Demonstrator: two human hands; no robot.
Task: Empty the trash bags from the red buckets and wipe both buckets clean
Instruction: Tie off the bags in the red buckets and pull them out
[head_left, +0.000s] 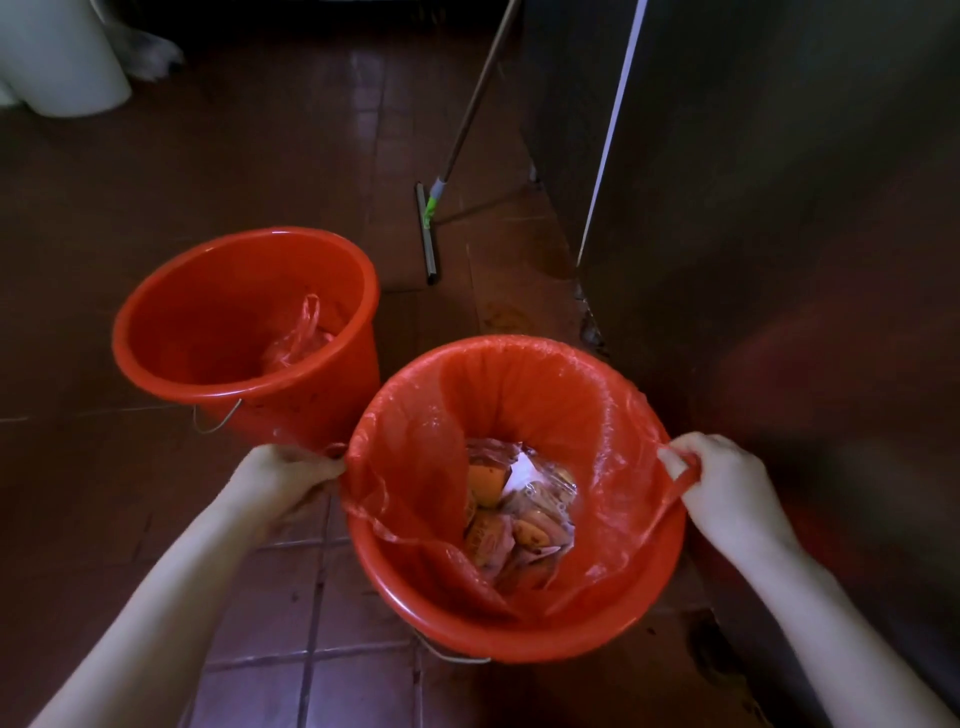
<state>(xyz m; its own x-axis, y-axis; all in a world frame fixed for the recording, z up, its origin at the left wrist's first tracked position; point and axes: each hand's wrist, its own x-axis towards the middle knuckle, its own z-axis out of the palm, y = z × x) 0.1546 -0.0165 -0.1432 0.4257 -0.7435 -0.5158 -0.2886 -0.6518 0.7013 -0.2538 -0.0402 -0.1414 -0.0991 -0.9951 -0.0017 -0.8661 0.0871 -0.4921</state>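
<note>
At the near bucket's (519, 631) rim, both hands (291, 470) (719, 483) pinch the bag's (545, 395) edges.

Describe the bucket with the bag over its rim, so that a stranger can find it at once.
Beside the steel cabinet, two red buckets stand on the tiled floor. It is the nearer bucket. Only its red bag lines the rim; the farther bucket holds a crumpled bag.

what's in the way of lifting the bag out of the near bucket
Nothing visible. The left hand and right hand already grip the handles of the bag, and nothing lies over the near bucket; the far bucket stands beside it, not above.
</note>
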